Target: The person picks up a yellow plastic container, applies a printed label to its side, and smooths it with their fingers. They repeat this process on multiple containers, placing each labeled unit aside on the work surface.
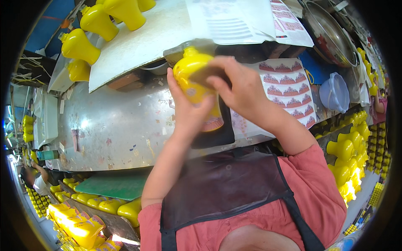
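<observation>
A glossy yellow bottle (193, 63) lies tilted in front of me on a dark pad (224, 136), its narrow neck pointing away. Around its left side and lower body, my left hand (190, 111) is closed, with the thumb across it. Printed pink decoration shows on the bottle near its base. My right hand (247, 85) grips a dark brown flat piece (204, 76) against the bottle's upper right side. That piece is blurred by motion, and I cannot make out its exact kind.
Several yellow bottles (98, 23) stand on a white board (146, 46) at the far left. Printed decal sheets (289, 88) lie to the right, near a lavender bucket (335, 93) and a metal pan (333, 35). A green board (111, 187) rests over more bottles. Another person (40, 182) is at far left.
</observation>
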Available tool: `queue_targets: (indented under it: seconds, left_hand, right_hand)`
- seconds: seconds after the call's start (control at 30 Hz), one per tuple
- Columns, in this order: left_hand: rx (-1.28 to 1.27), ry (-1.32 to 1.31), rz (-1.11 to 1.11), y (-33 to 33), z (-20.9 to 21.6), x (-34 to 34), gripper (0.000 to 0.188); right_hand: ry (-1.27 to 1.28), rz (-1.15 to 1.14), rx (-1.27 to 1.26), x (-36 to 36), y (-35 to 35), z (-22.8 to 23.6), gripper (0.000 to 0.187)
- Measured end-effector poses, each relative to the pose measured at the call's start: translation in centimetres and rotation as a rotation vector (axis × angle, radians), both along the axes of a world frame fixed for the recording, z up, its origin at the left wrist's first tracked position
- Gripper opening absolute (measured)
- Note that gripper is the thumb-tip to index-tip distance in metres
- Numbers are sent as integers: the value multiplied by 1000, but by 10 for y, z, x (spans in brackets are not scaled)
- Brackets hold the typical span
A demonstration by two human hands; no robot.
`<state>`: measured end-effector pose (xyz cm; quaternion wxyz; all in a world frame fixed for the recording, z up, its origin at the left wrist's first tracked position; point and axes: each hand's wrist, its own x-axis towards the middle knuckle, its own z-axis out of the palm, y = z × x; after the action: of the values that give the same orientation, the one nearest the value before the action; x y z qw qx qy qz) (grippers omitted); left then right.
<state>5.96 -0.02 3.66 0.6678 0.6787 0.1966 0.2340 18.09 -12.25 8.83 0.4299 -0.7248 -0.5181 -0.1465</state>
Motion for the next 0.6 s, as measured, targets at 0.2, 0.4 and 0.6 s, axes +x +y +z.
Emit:
queue_targets:
  seconds: [0.2,0.4,0.6]
  left_hand:
    - [157,38,34,1,-2,3,122]
    - [210,87,27,2,-2,1,121]
    - [335,86,60,-2,1,5,118]
  right_hand:
    - [-64,59,-26,0,18,25,23]
    - [-136,-51,-27,13,32,39,20]
    - [-159,-14,-164,8,31,45,22]
